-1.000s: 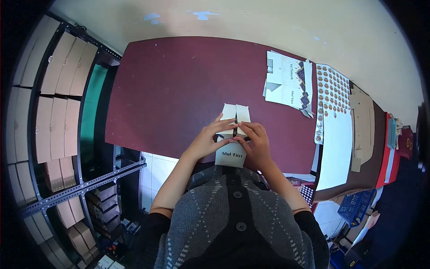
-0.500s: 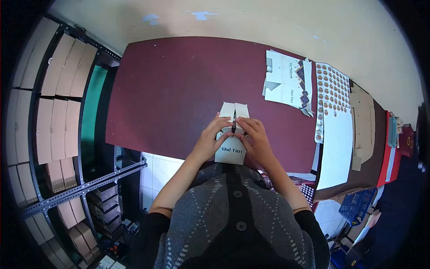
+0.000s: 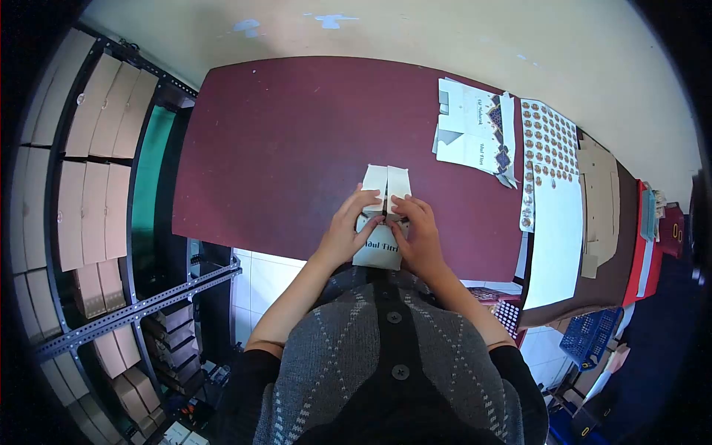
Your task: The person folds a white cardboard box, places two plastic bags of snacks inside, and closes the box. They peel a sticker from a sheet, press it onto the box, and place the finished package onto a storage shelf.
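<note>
A small white cardboard box [image 3: 378,254] with "Idul Fitri" printed on it lies at the table's near edge, close to my body. Its two end flaps are folded toward each other, with a narrow dark gap between them. My left hand [image 3: 351,222] grips the left side of the box, fingers on the flap and thumb near the middle. On the right side, my right hand [image 3: 417,226] holds it the same way. Both thumbs press close to the gap. The inside of the box is hidden.
Flat printed card sheets [image 3: 475,130] lie at the table's [image 3: 282,141] far right. Beside them are a sheet of round stickers [image 3: 545,141] and brown cardboard pieces [image 3: 599,200]. A shelf rack with boxes [image 3: 93,178] stands at left, a blue basket [image 3: 589,337] at lower right.
The gap between the two flaps has narrowed as both hands press them together. The hands stay on the box, and the view has shifted slightly.
</note>
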{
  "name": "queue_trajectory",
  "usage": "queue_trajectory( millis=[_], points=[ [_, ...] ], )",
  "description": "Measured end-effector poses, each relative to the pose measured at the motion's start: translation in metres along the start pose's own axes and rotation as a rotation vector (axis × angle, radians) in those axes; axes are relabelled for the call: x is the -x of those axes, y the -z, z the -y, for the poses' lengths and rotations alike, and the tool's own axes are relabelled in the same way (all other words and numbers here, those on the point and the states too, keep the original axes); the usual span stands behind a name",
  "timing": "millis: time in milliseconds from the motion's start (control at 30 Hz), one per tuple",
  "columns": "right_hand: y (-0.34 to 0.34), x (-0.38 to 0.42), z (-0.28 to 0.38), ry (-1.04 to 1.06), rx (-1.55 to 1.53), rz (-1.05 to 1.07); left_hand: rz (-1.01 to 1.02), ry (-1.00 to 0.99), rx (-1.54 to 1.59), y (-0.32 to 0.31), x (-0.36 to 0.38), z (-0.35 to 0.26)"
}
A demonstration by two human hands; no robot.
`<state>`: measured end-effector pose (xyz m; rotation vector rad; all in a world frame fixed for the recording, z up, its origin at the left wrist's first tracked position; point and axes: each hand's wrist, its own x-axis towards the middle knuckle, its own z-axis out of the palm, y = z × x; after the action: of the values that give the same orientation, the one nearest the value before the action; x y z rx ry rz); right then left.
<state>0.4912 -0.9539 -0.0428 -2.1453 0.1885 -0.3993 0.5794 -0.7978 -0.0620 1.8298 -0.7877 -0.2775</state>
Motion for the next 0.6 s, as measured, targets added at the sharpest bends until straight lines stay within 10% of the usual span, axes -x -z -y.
queue_trajectory(
  millis=[267,600],
  points=[
    [0.021,0.004,0.001,0.087,0.003,0.160,-0.116,0.046,0.155,-0.007,0.011,0.003],
    [0.018,0.005,0.001,-0.006,-0.077,0.145,-0.041,-0.208,-0.432,0.001,0.024,-0.008]
  ],
)
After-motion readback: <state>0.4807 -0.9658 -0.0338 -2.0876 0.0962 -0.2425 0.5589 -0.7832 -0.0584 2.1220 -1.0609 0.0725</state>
